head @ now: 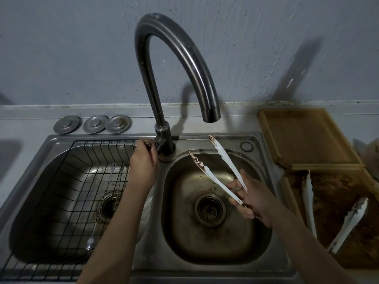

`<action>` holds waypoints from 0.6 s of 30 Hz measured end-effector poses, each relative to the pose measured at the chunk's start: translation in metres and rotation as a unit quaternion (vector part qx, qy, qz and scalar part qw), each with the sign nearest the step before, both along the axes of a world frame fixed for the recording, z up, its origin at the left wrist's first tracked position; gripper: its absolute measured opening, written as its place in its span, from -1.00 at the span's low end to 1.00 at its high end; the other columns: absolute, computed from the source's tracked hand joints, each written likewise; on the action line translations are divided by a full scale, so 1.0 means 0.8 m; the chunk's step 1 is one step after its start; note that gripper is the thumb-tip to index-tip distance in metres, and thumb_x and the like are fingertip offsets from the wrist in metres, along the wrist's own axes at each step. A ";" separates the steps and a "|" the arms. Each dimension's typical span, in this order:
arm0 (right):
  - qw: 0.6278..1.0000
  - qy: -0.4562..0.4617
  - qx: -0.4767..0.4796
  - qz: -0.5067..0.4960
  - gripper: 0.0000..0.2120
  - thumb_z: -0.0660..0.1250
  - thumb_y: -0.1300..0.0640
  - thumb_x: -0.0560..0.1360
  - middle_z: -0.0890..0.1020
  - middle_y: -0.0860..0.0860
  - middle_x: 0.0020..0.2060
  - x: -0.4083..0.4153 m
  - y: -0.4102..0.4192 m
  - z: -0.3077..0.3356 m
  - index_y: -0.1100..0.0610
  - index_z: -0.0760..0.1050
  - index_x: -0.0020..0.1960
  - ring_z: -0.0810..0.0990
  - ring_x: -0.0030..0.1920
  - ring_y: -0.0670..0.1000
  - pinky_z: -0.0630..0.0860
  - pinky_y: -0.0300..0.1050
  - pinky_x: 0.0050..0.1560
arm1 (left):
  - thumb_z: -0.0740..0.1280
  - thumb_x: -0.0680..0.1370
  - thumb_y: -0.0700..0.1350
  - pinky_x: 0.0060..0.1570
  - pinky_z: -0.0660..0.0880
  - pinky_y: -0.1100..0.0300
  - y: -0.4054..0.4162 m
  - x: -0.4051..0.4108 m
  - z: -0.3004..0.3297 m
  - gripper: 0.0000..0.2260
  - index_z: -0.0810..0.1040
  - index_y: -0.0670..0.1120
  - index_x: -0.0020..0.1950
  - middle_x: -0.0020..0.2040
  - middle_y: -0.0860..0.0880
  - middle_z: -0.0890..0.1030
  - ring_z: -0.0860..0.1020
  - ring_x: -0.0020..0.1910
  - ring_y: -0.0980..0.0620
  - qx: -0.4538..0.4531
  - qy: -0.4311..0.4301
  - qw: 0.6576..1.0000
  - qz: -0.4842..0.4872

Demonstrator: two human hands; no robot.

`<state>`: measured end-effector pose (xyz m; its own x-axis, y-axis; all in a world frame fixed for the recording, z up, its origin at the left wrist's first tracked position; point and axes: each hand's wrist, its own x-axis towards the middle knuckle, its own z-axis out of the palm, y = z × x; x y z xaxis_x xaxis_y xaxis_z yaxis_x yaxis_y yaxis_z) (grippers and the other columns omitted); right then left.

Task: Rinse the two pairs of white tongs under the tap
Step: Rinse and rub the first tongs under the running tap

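Note:
My right hand (253,198) grips one pair of white tongs (213,175) by the hinge end, over the right sink basin (260,242). Its two arms are spread and their tips, smeared brown, point up toward the spout. The tall curved tap (174,58) ends above that basin, and no water runs from it. At the tap's base my left hand (143,160) grips the tap handle (158,145). A second pair of white tongs (348,220) lies on a wooden tray (307,132) full of brown residue, to the right of the sink.
The left basin (37,201) holds a black wire rack (67,181) with a fork and a long spoon (91,240) in it. Three metal caps (94,124) sit on the ledge behind it. A drain strainer (209,211) is in the right basin.

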<state>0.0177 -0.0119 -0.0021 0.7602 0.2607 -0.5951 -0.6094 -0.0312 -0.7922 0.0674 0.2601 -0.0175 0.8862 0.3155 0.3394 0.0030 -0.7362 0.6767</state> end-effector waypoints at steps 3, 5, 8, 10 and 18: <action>1.000 0.000 0.003 -0.002 -0.45 -0.08 -0.18 0.58 0.50 0.10 -0.53 -0.001 0.000 0.000 0.23 0.47 -0.05 0.23 -0.71 -0.07 0.19 -0.33 -0.66 | 0.17 0.56 -0.19 -0.13 0.48 -0.02 0.003 -0.001 -0.005 -0.88 0.40 -0.19 0.05 -0.03 -0.22 0.61 0.57 -0.10 -0.24 -0.017 -0.002 1.000 0.000; 1.000 -0.001 0.005 -0.001 -0.45 -0.08 -0.18 0.58 0.50 0.10 -0.53 -0.002 0.000 0.000 0.24 0.47 -0.05 0.23 -0.71 -0.07 0.19 -0.33 -0.66 | 0.16 0.56 -0.18 -0.10 0.50 -0.02 0.004 -0.002 -0.007 -0.88 0.40 -0.19 0.05 -0.01 -0.21 0.61 0.57 -0.08 -0.22 -0.024 -0.006 1.000 -0.006; 1.000 -0.004 0.003 0.002 -0.45 -0.08 -0.17 0.58 0.50 0.11 -0.51 -0.001 -0.001 0.002 0.26 0.46 -0.02 0.23 -0.71 -0.07 0.19 -0.31 -0.66 | 0.14 0.57 -0.18 -0.06 0.50 0.00 0.004 -0.003 -0.010 -0.87 0.39 -0.19 0.06 0.03 -0.19 0.60 0.57 -0.05 -0.17 -0.033 -0.005 0.999 -0.008; 1.000 -0.004 0.003 0.003 -0.43 -0.08 -0.17 0.58 0.49 0.12 -0.50 -0.001 -0.002 0.002 0.28 0.45 0.02 0.23 -0.71 -0.07 0.19 -0.31 -0.66 | 0.14 0.56 -0.20 -0.02 0.48 0.05 0.005 -0.004 -0.013 -0.87 0.39 -0.20 0.07 0.06 -0.18 0.59 0.56 -0.01 -0.15 -0.039 -0.010 0.999 -0.008; 1.000 -0.003 -0.009 0.009 -0.43 -0.10 -0.16 0.59 0.49 0.09 -0.52 -0.003 -0.001 0.007 0.27 0.48 -0.01 0.22 -0.71 -0.08 0.17 -0.32 -0.68 | 0.14 0.56 -0.26 -0.06 0.32 0.37 0.004 -0.005 -0.020 -0.89 0.40 -0.22 0.05 0.08 -0.17 0.57 0.55 0.01 -0.08 -0.055 -0.043 0.997 -0.014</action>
